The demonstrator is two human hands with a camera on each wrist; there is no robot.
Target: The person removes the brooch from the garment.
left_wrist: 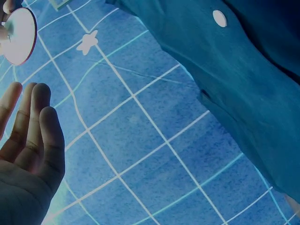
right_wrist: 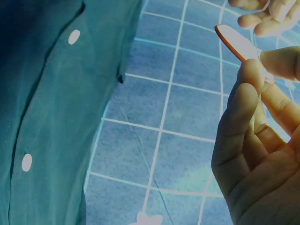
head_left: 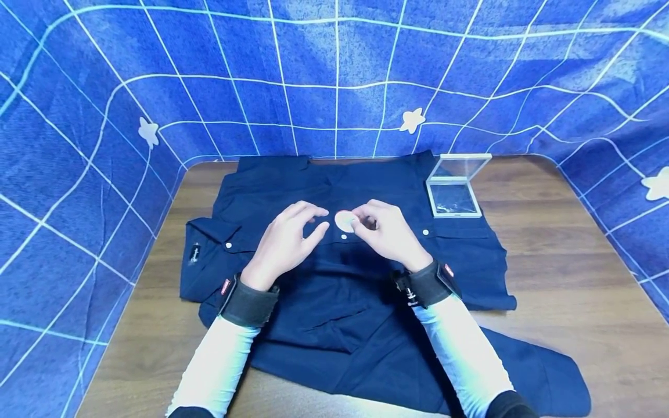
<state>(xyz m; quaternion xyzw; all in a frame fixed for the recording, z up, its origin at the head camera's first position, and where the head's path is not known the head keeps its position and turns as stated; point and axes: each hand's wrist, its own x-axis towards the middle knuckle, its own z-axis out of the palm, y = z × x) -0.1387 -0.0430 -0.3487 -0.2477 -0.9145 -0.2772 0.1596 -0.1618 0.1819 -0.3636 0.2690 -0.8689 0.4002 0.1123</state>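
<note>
Navy shirt [head_left: 334,278] lies spread on the wooden counter [head_left: 564,278]. Above its button placket, the right hand [head_left: 389,232] pinches a small white disc [head_left: 345,219] between curled fingers [right_wrist: 243,93]; the left hand [head_left: 284,241] hovers just beside, fingers relaxed, holding nothing. Farther back, a clear case [head_left: 453,191] stands open.

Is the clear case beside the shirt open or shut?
Open: the clear case has its lid raised behind the base, resting on the shirt.
</note>
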